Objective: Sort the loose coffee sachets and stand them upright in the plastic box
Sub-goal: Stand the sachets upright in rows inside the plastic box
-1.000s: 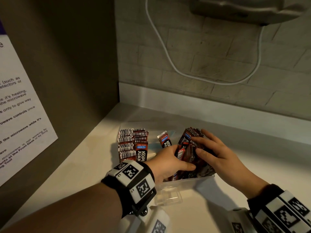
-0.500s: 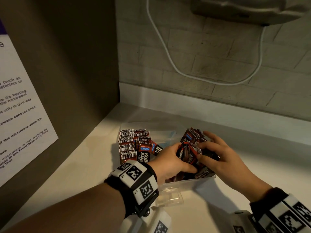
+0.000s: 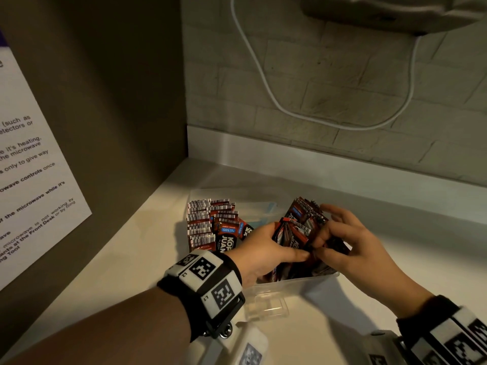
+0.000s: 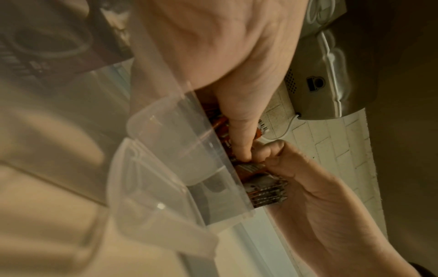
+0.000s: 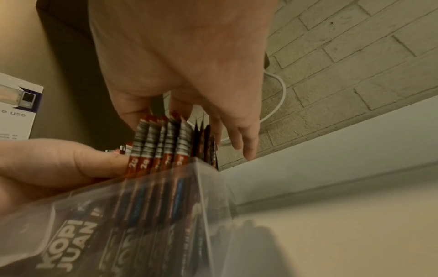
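A clear plastic box (image 3: 297, 281) sits on the counter. A row of red and black coffee sachets (image 3: 208, 222) stands upright at its left end, and one sachet (image 3: 242, 230) leans against the row. At the right end both hands hold a bundle of sachets (image 3: 303, 227) between them. My left hand (image 3: 282, 246) grips the bundle's left side, thumb in front. My right hand (image 3: 324, 227) curls round its right side. In the right wrist view the bundle's tops (image 5: 163, 142) stick up above the box wall (image 5: 142, 215). The left wrist view shows both thumbs meeting at the box rim (image 4: 213, 142).
A small clear plastic piece (image 3: 266, 306) lies on the counter just in front of the box. A paper notice (image 3: 31, 180) hangs on the left wall. A white cable (image 3: 263, 75) loops down the brick back wall from an appliance (image 3: 395, 11) overhead.
The sachet that stood alone in the middle of the box has tipped left against the upright row. Both hands have closed tighter on the right bundle, and the right fingers have curled.
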